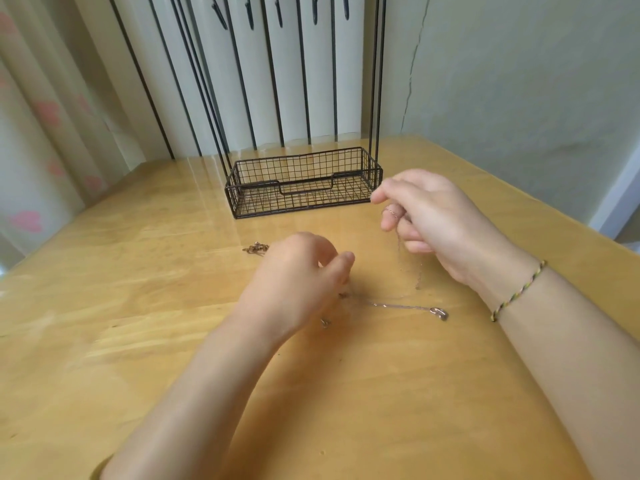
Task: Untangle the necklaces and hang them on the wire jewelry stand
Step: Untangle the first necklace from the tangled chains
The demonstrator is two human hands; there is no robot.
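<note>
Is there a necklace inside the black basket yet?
No, the basket shows only bare wire, and the necklaces are out on the table in front of it.

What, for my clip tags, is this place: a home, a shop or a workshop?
Most likely a room in a home. A glossy wooden table sits in a corner, beside a pale curtain with pink shapes and a cracked wall. It bears a wire jewelry stand and a necklace.
</note>
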